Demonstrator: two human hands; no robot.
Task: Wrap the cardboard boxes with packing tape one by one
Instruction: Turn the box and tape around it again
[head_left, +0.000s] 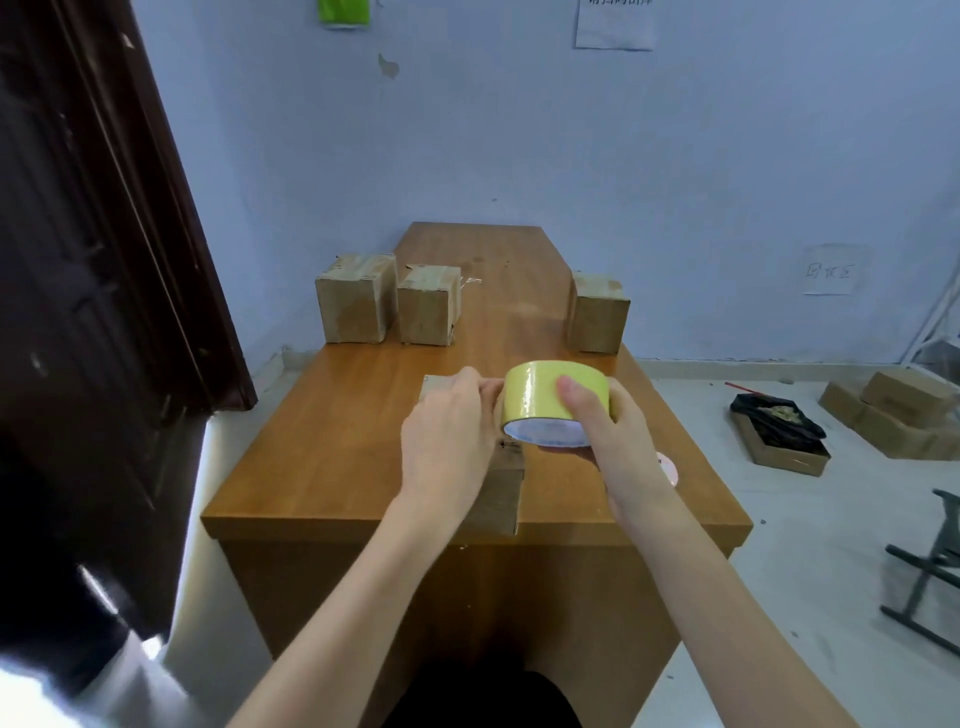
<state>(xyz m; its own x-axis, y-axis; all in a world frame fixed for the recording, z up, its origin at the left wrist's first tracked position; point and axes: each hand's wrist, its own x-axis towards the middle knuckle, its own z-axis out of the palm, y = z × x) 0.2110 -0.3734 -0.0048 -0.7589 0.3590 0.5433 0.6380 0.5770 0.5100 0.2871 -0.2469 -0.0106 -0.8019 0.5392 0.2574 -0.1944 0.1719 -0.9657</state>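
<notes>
Tape roll (555, 402), yellow, gripped in right hand (613, 431) above near cardboard box (498, 493) on bench (322, 447); left hand (449, 441) pinches at roll's left edge, apparently freeing tape end for wrapping.

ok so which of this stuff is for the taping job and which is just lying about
For the job:
- yellow roll of packing tape, gripped by the right hand
- brown cardboard box under the left hand
- three brown cardboard boxes on the wooden table

Lying about:
- open cardboard box with black bag on the floor
- floor stack of boxes
</notes>
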